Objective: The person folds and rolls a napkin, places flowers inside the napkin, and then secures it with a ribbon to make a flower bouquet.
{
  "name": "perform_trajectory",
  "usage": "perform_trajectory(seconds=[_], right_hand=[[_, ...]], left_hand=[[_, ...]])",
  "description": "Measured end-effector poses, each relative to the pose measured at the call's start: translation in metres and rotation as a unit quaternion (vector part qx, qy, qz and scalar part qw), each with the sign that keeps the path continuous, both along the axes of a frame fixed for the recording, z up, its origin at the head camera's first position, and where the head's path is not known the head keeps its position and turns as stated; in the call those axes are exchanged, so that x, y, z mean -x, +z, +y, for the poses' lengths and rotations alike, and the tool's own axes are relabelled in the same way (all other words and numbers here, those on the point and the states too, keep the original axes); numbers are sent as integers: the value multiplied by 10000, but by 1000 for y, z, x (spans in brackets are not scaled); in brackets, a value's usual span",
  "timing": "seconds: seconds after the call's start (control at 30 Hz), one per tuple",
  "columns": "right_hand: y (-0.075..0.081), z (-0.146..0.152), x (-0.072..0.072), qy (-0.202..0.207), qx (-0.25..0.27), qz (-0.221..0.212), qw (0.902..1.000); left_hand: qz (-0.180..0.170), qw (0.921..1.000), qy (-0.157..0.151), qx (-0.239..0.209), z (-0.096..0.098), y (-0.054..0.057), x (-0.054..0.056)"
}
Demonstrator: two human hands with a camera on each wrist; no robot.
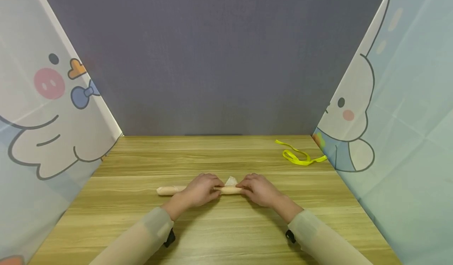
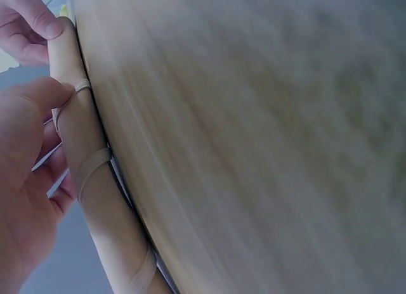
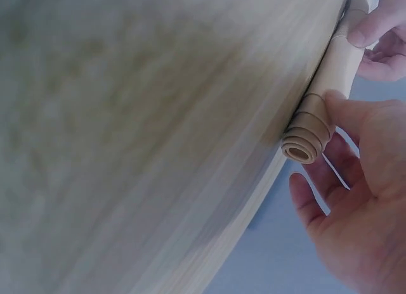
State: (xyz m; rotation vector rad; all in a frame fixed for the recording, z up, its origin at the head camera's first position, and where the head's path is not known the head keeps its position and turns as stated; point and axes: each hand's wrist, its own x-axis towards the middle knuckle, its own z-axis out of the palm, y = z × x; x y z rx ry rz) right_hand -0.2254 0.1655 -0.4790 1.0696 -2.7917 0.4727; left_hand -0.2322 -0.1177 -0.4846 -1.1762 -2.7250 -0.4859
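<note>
My left hand pinches a thin beige roll, thumb on the side towards me and fingers curled on the far side. My right hand has the same grip, narrow, thumb against fingers with the roll between them. The roll lies crosswise in front of me, its long axis running left to right, almost in line from one hand to the other. Both hands touch it, but they divide it unevenly: my right one sits close to the right end, where the right wrist view shows the layers coiled round a small hollow, while a long piece sticks out past my left hand to the other end. Slanting edges of the wrap wind along it. Between my hands, on the far side, a pale corner points away from me.

Beneath is a wood-grain table, the roll lying low over it; whether all its length rests there I cannot tell. Beyond my right hand, near the table's far right edge, a yellow strap lies in a loose loop. A dark grey panel rises behind, with cartoon-printed cloth on the left and right.
</note>
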Motion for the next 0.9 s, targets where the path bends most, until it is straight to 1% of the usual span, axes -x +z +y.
perform_trajectory(seconds=[0.1,0.2,0.33,0.4,0.5,0.6,0.7,0.83,0.9], right_hand=[[0,0,0,-30,-29,35,10000],[0,0,0,-71,26,-35,10000],[-1,0,0,-96,165,-36,9998],[-1,0,0,-69,203,44,9998],[-2,0,0,18,165,196,9997],[-1,1,0,55,84,237,9997],[0,1,0,-47,25,58,10000],[2,0,-2,-165,14,-250,9995],[4,0,-2,-152,12,-307,9994]], left_hand=[[-136,9998,22,-108,-1,0,-1],[-278,9995,49,-131,-1,1,-2],[-310,9995,29,-61,-2,1,-1],[-273,9996,29,-17,-2,0,-1],[-294,9995,70,56,-2,1,0],[-295,9995,95,111,-2,1,0],[-282,9995,68,129,-1,2,-1],[-88,9998,-18,202,1,1,0],[34,9997,-46,237,2,0,1]])
